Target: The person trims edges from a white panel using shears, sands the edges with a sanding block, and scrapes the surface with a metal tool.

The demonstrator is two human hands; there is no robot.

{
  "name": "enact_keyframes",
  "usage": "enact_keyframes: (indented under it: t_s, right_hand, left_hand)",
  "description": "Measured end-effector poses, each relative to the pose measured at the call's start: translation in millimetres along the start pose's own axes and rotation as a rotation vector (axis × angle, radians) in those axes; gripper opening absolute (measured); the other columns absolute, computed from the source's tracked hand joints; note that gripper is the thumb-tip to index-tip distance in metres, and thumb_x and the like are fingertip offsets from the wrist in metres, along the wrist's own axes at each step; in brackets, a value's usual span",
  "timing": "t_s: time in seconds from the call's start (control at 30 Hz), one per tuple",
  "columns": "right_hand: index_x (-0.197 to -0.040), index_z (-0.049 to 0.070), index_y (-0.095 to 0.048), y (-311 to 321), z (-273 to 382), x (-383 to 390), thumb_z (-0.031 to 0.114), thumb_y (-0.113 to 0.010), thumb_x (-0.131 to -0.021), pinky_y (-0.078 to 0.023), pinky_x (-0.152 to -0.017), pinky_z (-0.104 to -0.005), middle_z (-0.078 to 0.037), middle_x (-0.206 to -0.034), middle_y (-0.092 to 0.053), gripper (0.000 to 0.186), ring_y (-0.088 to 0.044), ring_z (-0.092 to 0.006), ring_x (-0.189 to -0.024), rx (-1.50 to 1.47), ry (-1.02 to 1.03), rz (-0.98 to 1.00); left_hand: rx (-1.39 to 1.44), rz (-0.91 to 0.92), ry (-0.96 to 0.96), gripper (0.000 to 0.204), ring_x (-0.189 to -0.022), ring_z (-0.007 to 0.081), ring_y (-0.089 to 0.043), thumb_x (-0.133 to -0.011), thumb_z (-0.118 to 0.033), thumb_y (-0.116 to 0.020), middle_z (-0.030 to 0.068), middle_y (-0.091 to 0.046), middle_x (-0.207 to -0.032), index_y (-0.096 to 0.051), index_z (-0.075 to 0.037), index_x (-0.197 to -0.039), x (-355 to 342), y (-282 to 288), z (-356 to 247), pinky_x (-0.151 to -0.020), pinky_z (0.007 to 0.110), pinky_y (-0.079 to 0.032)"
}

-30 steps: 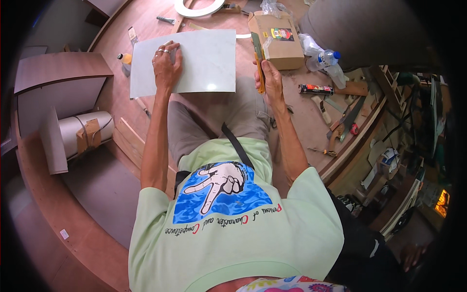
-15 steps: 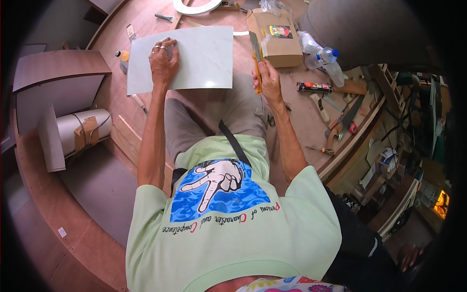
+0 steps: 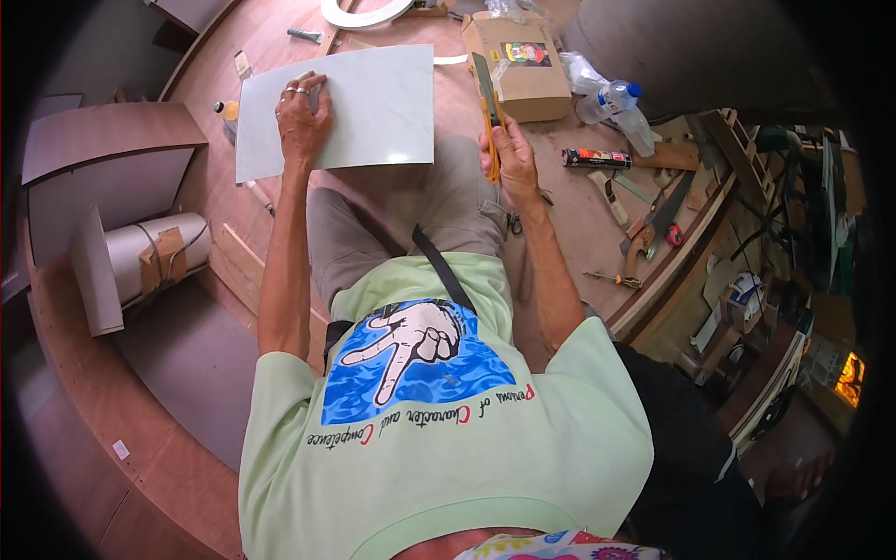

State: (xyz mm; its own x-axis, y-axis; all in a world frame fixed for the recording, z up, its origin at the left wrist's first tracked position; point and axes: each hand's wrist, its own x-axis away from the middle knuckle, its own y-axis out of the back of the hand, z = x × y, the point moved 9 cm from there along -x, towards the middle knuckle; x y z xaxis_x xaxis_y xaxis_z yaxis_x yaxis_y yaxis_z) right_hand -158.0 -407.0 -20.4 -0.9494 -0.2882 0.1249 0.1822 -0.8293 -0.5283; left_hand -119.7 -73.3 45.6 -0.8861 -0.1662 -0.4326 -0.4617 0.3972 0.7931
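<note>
My left hand (image 3: 304,126) lies on a pale grey, glossy sheet (image 3: 383,112) with its fingers spread over the surface, rings showing on it. The sheet is above my lap, its near edge close to my knees. To the right of the sheet, my right hand (image 3: 511,159) is wrapped round the orange handle of a utility knife (image 3: 490,107). The knife points away from me, its long grey upper part raised in front of a cardboard box (image 3: 537,84). The knife does not touch the sheet.
On the wooden surface to the right lie a sealant cartridge (image 3: 597,159), a plastic bottle (image 3: 607,101), a handsaw (image 3: 670,219) and a screwdriver (image 3: 611,279). A white roll of edging strip (image 3: 367,17) is at the far side. A strapped white roll (image 3: 187,241) stands left.
The whole view has shifted slightly. The knife has turned a little in my right hand, showing more of its orange handle. My left hand stays on the sheet.
</note>
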Motion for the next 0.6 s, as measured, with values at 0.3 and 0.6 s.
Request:
enact_keyframes:
  t_s: [0.3,0.6]
  right_hand:
    - [-0.132,0.007,-0.053,6.0,-1.0,-4.1,0.032,-0.056,-0.106,-0.051,-0.064,-0.0234,-0.003,-0.085,-0.061,0.036,-0.058,-0.0075,-0.067,0.156,0.019,-0.120]
    - [-0.119,0.005,-0.063,12.0,-4.3,-4.9,0.044,-0.049,-0.107,-0.043,-0.055,-0.0199,0.001,-0.073,-0.055,0.043,-0.050,-0.0046,-0.060,0.319,-0.104,-0.049]
  left_hand:
    - [-0.016,0.024,0.002,0.027,-0.122,0.0308,-0.061,-0.094,-0.017,-0.062,0.0095,-0.067,-0.130,-0.069,-0.013,-0.119,0.5,-1.2,1.2,-0.107,0.045,-0.044]
    - [0.012,0.015,-0.001,0.027,-0.123,0.0308,-0.060,-0.093,-0.016,-0.062,0.0090,-0.067,-0.130,-0.070,-0.013,-0.119,0.3,-1.6,3.8,-0.107,0.044,-0.044]
